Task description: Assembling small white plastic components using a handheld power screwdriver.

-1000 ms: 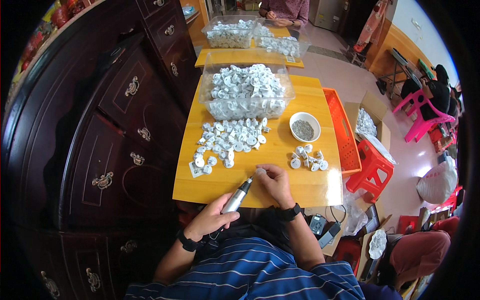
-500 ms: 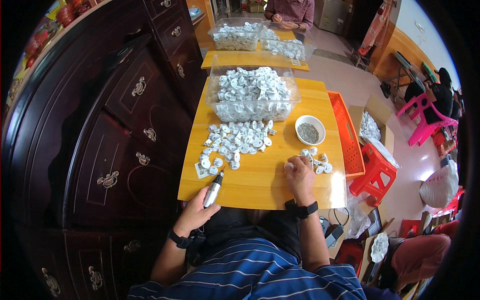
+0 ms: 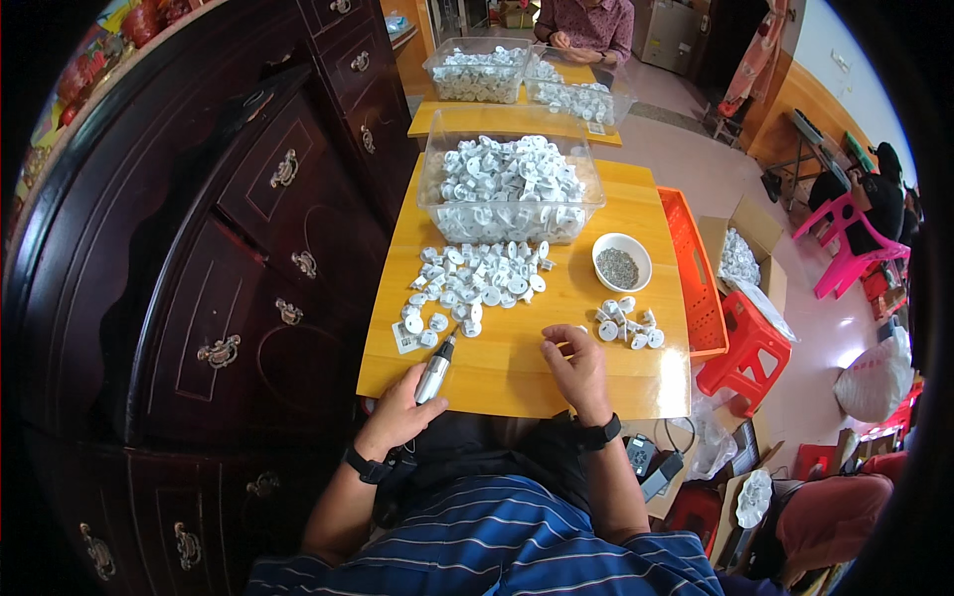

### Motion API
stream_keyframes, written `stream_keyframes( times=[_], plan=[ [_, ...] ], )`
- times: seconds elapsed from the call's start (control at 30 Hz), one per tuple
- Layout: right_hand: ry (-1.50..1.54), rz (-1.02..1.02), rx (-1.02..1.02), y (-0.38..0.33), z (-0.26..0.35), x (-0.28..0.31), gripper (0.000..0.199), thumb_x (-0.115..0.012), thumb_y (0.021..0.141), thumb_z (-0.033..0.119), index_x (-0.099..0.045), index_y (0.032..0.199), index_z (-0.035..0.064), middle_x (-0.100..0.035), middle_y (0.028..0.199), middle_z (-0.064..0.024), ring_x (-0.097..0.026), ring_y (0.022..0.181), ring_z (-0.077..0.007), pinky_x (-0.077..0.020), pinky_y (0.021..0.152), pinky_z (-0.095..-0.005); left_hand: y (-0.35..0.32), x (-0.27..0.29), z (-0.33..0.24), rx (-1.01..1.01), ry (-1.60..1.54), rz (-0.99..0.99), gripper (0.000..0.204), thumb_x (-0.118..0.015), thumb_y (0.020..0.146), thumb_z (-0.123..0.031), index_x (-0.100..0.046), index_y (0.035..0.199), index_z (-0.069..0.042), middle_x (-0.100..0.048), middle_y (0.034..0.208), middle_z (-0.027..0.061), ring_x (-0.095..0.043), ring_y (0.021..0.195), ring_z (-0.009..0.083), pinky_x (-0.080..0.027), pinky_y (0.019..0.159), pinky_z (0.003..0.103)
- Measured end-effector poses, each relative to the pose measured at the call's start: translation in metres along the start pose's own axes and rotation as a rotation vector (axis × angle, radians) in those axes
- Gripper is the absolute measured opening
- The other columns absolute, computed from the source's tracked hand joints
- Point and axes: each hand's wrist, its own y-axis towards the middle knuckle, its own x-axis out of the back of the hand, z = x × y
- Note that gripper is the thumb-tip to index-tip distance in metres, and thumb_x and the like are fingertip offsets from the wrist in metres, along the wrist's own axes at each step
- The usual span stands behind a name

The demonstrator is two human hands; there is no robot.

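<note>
My left hand (image 3: 396, 412) is closed around a silver electric screwdriver (image 3: 434, 373), its dark tip pointing away from me at the near edge of a pile of white plastic parts (image 3: 477, 277). Over the near middle of the yellow table (image 3: 507, 382), my right hand (image 3: 579, 372) has its fingers loosely bent and apart, with nothing visible in them. Just beyond it on the right lies a smaller group of white parts (image 3: 628, 324). A white bowl (image 3: 643, 252) of small metal pieces, seemingly screws, stands behind that group.
A clear plastic bin (image 3: 512, 211) heaped with white parts stands at the table's far end. Beyond it, a person (image 3: 596, 28) sits at another table with similar bins. Dark wooden cabinets (image 3: 248, 258) line the left. An orange crate (image 3: 691, 268) and red stool (image 3: 747, 348) stand right.
My right hand has moved left, away from the smaller group, and its fingers have opened; the white part it held is out of it. The left hand still grips the screwdriver.
</note>
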Motion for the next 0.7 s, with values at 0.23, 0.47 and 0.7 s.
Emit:
stream_keyframes(
  times=[0.23,0.47,0.7],
  plan=[
    [0.275,0.214,-0.154,0.000,0.003,-0.036,0.020,-0.069,0.092,0.013,-0.070,0.108,0.0007,-0.071,0.088,-0.0020,-0.063,0.071,-0.0082,-0.0520,0.064,-0.0250,-0.034,0.007,-0.033,0.026,-0.161,0.018,0.062,-0.070,0.090,-0.010,-0.043,0.145,-0.002,-0.057,0.090,0.0020,-0.056,0.066,0.0079,-0.050,0.058,0.024],
    [0.795,0.426,-0.485,0.009,0.025,-0.054,0.025,-0.063,0.101,0.025,-0.066,0.120,0.0073,-0.069,0.097,0.0002,-0.063,0.079,-0.0075,-0.0492,0.068,-0.0224,-0.048,0.008,-0.031,-0.034,-0.111,0.093,0.070,-0.073,0.089,-0.019,-0.039,0.146,0.002,-0.060,0.128,0.0203,-0.059,0.119,0.0286,-0.045,0.102,0.039],
    [0.836,0.448,-0.468,0.009,0.013,-0.060,0.018,-0.064,0.101,0.024,-0.068,0.110,0.0093,-0.069,0.094,0.0037,-0.061,0.077,-0.0049,-0.0467,0.065,-0.0203,-0.047,0.000,-0.033,-0.228,-0.008,0.092,0.071,-0.074,0.089,-0.021,-0.039,0.146,0.002,-0.061,0.129,0.0230,-0.061,0.121,0.0301,-0.046,0.102,0.037]
  ],
)
